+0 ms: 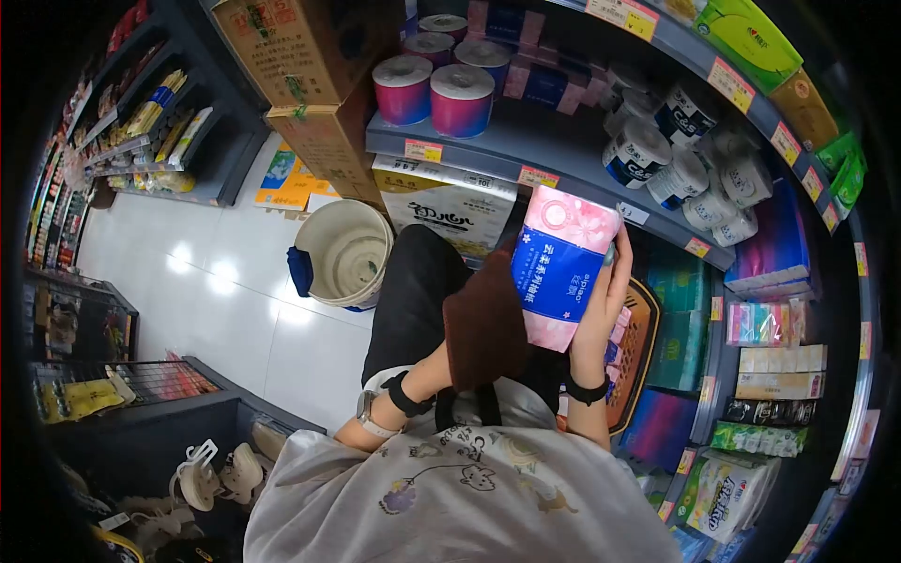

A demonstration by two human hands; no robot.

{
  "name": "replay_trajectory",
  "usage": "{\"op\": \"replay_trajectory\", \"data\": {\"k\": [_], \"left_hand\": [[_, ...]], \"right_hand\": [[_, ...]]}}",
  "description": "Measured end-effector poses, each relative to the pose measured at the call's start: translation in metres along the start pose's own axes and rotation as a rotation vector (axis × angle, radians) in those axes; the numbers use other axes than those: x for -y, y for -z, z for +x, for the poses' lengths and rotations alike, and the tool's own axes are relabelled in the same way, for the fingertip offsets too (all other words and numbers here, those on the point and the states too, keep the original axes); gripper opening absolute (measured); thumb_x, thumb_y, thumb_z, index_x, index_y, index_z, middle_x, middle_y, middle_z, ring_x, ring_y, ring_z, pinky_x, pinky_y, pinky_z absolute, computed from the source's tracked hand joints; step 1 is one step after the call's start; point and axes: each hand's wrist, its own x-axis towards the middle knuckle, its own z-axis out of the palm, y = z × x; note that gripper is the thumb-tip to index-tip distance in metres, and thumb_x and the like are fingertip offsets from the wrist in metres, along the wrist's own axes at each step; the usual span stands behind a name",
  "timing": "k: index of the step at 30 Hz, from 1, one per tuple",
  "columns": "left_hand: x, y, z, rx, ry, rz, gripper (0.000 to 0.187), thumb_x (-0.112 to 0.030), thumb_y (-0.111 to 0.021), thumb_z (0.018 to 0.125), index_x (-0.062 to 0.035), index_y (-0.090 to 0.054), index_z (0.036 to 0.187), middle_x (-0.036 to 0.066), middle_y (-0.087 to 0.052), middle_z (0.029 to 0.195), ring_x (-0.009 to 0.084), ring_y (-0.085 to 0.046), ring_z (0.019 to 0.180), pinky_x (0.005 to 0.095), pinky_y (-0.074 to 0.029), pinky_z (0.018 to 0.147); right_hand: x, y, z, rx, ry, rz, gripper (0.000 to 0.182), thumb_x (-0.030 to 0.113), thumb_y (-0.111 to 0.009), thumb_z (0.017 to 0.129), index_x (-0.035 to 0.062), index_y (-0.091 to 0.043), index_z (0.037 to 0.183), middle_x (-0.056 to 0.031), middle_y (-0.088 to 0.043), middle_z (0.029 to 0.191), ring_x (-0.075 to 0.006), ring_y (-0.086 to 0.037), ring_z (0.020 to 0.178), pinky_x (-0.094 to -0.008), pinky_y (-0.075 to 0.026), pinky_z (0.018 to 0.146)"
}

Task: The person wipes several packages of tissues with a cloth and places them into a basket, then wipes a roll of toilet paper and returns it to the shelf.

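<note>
A pink and blue tissue pack [566, 263] is held upright in front of the person's body. My right hand [608, 300] grips its right side, fingers along the edge. A dark brown cloth [485, 324] covers my left hand, whose fingers are hidden; only the wrist with a watch shows. The cloth touches the left side of the pack. Below my right hand, an orange-brown basket [638, 361] holds more pink and blue packs, partly hidden by my forearm.
A white bucket [343, 251] stands on the floor at left. Cardboard boxes [324, 145] are stacked behind it. The shelf [469, 150] carries purple-pink rolls [462, 100] and wrapped white rolls [678, 178]. Sandals [199, 480] lie at lower left.
</note>
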Motion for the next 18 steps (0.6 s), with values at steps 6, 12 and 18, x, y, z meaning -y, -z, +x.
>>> {"op": "replay_trajectory", "data": {"k": [6,12,18], "left_hand": [[0.037,-0.021,-0.001,-0.066,-0.084,0.028,0.056,-0.010,-0.065,0.052,-0.0001,-0.042,0.101,0.014,-0.052,0.082,0.0293,-0.054,0.075,0.0334,-0.044,0.065],[0.003,0.030,0.001,0.075,-0.105,0.181,0.054,-0.019,-0.063,0.066,-0.0011,-0.038,0.111,0.015,-0.043,0.112,0.0308,-0.045,0.099,0.0343,-0.036,0.083],[0.059,0.011,-0.016,-0.138,-0.180,-0.224,0.058,-0.022,-0.055,0.075,0.0018,-0.031,0.121,0.019,-0.043,0.116,0.0328,-0.039,0.109,0.0373,-0.031,0.091]], "right_hand": [[0.006,-0.010,-0.015,0.049,-0.185,0.122,0.052,0.028,-0.039,0.086,0.0008,-0.023,0.127,-0.0112,-0.031,0.128,-0.0177,-0.034,0.113,-0.0278,-0.025,0.094],[0.000,-0.012,-0.015,0.288,-0.568,0.590,0.054,0.025,-0.043,0.086,0.0079,-0.015,0.130,-0.0076,-0.035,0.123,-0.0156,-0.038,0.109,-0.0283,-0.031,0.091],[-0.028,-0.009,-0.048,0.561,-0.807,0.775,0.074,0.035,-0.055,0.077,0.0072,-0.013,0.131,-0.0049,-0.029,0.128,-0.0165,-0.030,0.116,-0.0297,-0.024,0.096]]}}
